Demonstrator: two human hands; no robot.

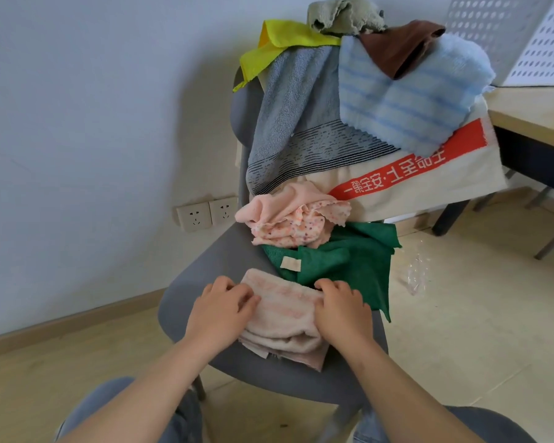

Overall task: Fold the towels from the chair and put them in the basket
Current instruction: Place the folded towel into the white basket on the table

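Observation:
A pale pink towel [282, 318] lies folded on the front of the grey chair seat [211, 270]. My left hand [221, 310] grips its left end with curled fingers. My right hand [341, 310] grips its right end the same way. Behind it lie a green towel [349, 260] and a crumpled pink dotted cloth [295, 219]. Over the chair back hang a grey towel [298, 123], a beige towel with a red band [429, 177], a light blue striped towel [406, 100], a brown one [397, 46], a yellow one [279, 43] and an olive one [343, 14]. No basket is in view.
A wooden table edge [531, 110] stands at the right with dark legs below. A wall with two sockets [207, 214] is at the left. A crumpled clear plastic wrap [416, 273] lies on the tiled floor right of the chair. My knees show at the bottom.

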